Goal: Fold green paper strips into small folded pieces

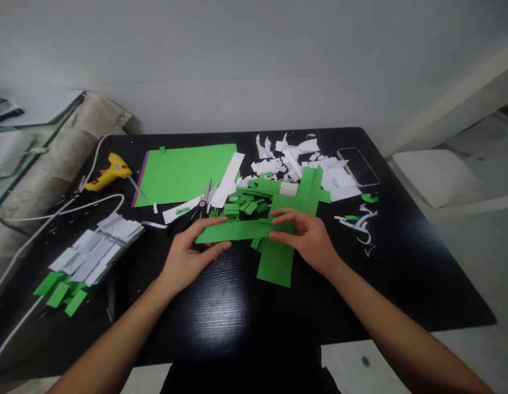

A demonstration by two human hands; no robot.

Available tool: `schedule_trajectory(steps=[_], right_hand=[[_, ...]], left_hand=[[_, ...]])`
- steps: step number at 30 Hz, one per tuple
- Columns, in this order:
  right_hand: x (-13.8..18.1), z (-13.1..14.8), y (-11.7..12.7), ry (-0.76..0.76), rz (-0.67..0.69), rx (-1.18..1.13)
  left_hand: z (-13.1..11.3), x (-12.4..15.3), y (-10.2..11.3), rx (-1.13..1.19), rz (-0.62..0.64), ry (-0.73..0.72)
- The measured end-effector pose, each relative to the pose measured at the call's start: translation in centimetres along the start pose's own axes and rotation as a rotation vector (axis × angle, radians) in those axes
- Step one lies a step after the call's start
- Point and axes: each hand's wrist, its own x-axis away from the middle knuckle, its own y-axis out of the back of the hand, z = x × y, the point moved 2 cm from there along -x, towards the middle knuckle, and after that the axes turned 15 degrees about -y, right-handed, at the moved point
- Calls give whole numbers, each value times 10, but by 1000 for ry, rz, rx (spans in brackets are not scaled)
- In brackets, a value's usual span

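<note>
A long green paper strip (241,230) is stretched between my two hands, low over the black table. Its left end sits between the thumb and fingers of my left hand (192,246). My right hand (305,235) pinches the other end. Beneath and beyond the right hand lie larger green paper pieces (276,265). Small cut green pieces (246,205) are heaped just past the strip. Scissors (202,205) with black handles lie partly opened beyond my left hand, their handles partly hidden by it.
On the left are a yellow glue gun (110,172), its white cord, and a model of white and green paper flaps (90,251). Stacked green sheets (184,169) lie at the back. White scraps (293,156) and a clear-edged phone-shaped item (358,166) are at back right.
</note>
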Motion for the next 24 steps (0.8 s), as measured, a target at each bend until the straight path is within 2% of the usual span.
schedule_trajectory(steps=[12,19,24], right_hand=[[0,-2,0,-37,-5,37],[1,0,-1,-135,63,-99],[1,4,0,-163,34,-141]], left_hand=[[-2,-2,-1,73,-51,18],[-6,-6,1,172,-14,70],[-4,-7,3,210,-30,139]])
